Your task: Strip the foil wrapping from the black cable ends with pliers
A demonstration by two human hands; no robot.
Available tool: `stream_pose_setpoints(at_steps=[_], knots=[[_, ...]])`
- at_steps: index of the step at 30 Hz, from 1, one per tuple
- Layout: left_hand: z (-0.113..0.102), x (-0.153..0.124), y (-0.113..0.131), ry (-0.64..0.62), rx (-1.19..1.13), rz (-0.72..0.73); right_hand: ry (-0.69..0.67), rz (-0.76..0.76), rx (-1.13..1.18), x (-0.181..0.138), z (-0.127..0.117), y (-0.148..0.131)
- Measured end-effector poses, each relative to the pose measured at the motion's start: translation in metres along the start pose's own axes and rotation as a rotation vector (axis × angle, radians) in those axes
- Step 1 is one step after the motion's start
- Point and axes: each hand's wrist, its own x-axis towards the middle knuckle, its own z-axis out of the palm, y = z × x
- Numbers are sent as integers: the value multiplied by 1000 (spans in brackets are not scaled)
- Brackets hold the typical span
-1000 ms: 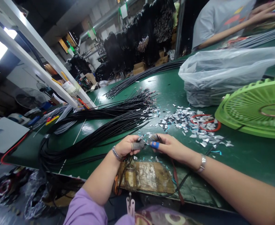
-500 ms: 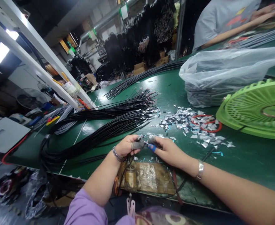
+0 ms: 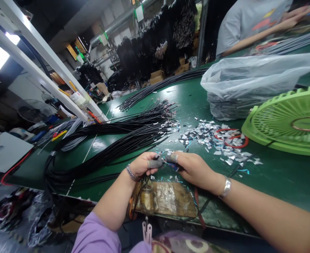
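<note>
My left hand (image 3: 144, 164) and my right hand (image 3: 194, 168) meet near the front edge of the green table (image 3: 276, 175). Both pinch the stripped end of a thin black cable (image 3: 163, 160) between taped fingertips. The cable drops from my left hand toward the table's front edge. Just beyond my hands lies a long bundle of black cables (image 3: 118, 147), running left and off the table edge. To its right spreads a pile of silver foil scraps (image 3: 210, 137).
A light green fan grille (image 3: 289, 121) lies at the right, a clear plastic bag of cables (image 3: 250, 84) behind it. A red ring (image 3: 235, 137) sits among the scraps. Another person in a grey shirt (image 3: 244, 21) works at the far right. A worn taped patch (image 3: 165, 198) covers the front edge.
My right hand has turned over, so its blue-taped fingertip is hidden now, and it has closed in toward my left hand. My left hand has barely moved.
</note>
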Motion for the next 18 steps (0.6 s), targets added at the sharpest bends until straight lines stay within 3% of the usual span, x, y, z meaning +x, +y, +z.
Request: stream_pose_setpoints(at_steps=[4,8,13,18], knots=[[-1,0,-1,-54,-11,-16,-30,-41,104,1,-3,1],[0,2,-2,-30,54,7,-79,93,196,5,-3,-1],[1,4,-5,65,212,71,-144,178,6,4,0,-5],[1,5,-7,66,296,82,-191,165,-170,4,-2,-12]])
